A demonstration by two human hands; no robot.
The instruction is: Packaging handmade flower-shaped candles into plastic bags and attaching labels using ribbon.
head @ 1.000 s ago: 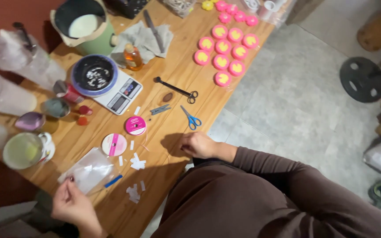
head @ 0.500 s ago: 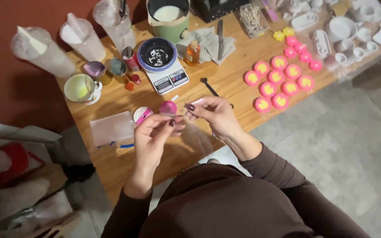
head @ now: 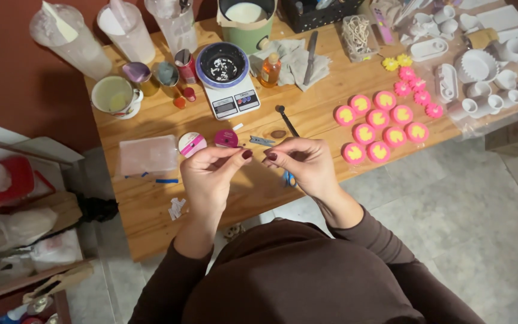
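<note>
**Both hands now meet over the bench edge, pinching something small between them**

A second ago the hands were well apart, the left one low beside the clear plastic bag and the right one resting closed at the bench edge. Half a second ago they had come together, raised, with a thin clear strip between them. Now the left hand [head: 211, 171] and the right hand [head: 307, 163] sit lower and closer to the body, thumb and forefinger of each pinched shut, fingertips almost touching. Whatever they hold is too thin and pale to make out here; it looks like a short piece of clear tape or thread stretched across the small gap, but I cannot tell which.

The view has also shifted, so more of the bench [head: 151, 210] shows.

Just beyond the left hand lie two small pink spools [head: 226, 138], with the clear plastic bag [head: 148, 155] further to its left. Under the right hand peeks a pair of blue-handled scissors [head: 288, 178], and just beyond the fingertips lies a grey clothes peg [head: 262, 141]. Further from the hands stands a kitchen scale [head: 230, 99] with a dark bowl on it. To the right of the right hand sits a cluster of pink round moulded pieces with yellow centres [head: 379, 123].
</note>
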